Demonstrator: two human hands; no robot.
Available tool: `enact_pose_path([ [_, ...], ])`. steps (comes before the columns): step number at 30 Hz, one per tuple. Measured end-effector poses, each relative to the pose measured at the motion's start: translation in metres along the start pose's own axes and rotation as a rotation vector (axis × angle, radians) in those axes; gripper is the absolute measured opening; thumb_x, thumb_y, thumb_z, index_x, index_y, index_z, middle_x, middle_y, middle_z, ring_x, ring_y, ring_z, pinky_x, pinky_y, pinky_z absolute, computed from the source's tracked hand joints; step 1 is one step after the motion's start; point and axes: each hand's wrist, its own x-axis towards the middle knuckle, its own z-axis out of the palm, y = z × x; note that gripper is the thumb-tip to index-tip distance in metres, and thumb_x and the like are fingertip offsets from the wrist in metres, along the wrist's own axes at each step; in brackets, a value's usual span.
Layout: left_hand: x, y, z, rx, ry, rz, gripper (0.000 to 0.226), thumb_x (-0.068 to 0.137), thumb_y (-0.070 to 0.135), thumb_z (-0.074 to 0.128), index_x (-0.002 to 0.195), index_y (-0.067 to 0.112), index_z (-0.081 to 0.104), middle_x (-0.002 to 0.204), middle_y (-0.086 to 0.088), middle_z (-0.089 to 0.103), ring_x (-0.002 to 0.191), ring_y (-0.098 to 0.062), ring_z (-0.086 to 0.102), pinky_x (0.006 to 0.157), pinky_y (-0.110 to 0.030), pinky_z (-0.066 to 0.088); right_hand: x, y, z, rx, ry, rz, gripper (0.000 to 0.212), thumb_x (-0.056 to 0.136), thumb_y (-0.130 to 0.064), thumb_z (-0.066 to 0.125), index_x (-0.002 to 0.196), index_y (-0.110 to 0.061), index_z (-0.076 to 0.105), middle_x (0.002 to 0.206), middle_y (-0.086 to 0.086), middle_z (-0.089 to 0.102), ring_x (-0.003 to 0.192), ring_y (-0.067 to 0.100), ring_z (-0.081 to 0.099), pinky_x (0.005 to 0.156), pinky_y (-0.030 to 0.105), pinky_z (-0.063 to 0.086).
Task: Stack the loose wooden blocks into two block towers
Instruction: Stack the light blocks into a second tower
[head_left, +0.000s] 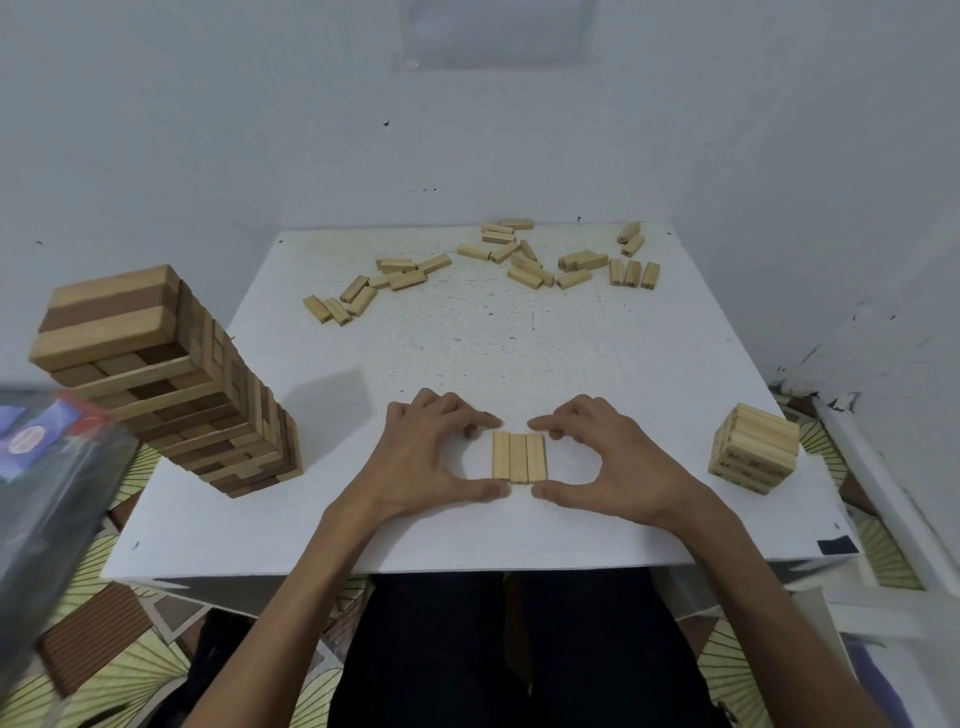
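Note:
Three light wooden blocks (519, 457) lie side by side in a flat row on the white table (467, 353), near its front edge. My left hand (436, 457) curves around the row's left side, with its index finger at the far ends and its thumb at the near ends. My right hand (602, 457) mirrors it on the right side. Several loose blocks (498, 265) lie scattered along the far edge. A tall tower (171, 384) of light and dark blocks stands at the left. A short stack of light blocks (753, 447) stands at the right edge.
A grey wall rises close behind the table. At the far left a blurred plastic bag (47, 488) hangs in the foreground beside the tall tower. Patterned floor tiles (130, 670) show below the table, and my dark-clothed legs sit under its front edge.

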Motion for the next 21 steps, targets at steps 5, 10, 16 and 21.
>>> enact_pose_path([
  [5,0.0,0.003,0.007,-0.047,0.06,0.0,0.065,0.064,0.085,0.068,0.118,0.048,0.069,0.096,0.025,0.059,0.101,-0.002,0.044,0.09,-0.038,0.033,0.004,0.002,0.005,-0.059,0.032,0.004,0.056,0.077,-0.066,0.074,0.128,-0.049,0.062,0.113,-0.028,0.045,0.12,0.0,0.032,0.099,0.032,0.029],
  [10,0.001,0.006,0.01,-0.057,0.077,0.0,0.058,0.065,0.078,0.073,0.113,0.046,0.071,0.094,0.022,0.061,0.099,-0.005,0.046,0.089,-0.039,0.034,0.003,0.0,0.011,-0.08,0.09,-0.001,0.056,0.073,-0.072,0.07,0.122,-0.047,0.063,0.114,-0.029,0.046,0.12,0.004,0.033,0.098,0.039,0.031],
  [16,0.003,0.006,0.008,-0.059,0.06,0.027,0.054,0.065,0.078,0.072,0.109,0.047,0.069,0.095,0.022,0.06,0.097,-0.006,0.045,0.085,-0.038,0.035,0.004,-0.003,0.014,-0.081,0.102,-0.025,0.054,0.071,-0.068,0.067,0.119,-0.043,0.064,0.114,-0.026,0.045,0.117,0.006,0.037,0.096,0.039,0.033],
  [21,0.004,0.011,0.005,-0.112,0.06,0.05,0.053,0.064,0.075,0.075,0.108,0.046,0.07,0.095,0.021,0.063,0.098,-0.009,0.047,0.086,-0.044,0.038,0.0,-0.008,0.013,-0.076,0.12,-0.058,0.051,0.073,-0.062,0.07,0.118,-0.038,0.062,0.11,-0.024,0.048,0.113,0.004,0.04,0.093,0.036,0.035],
])
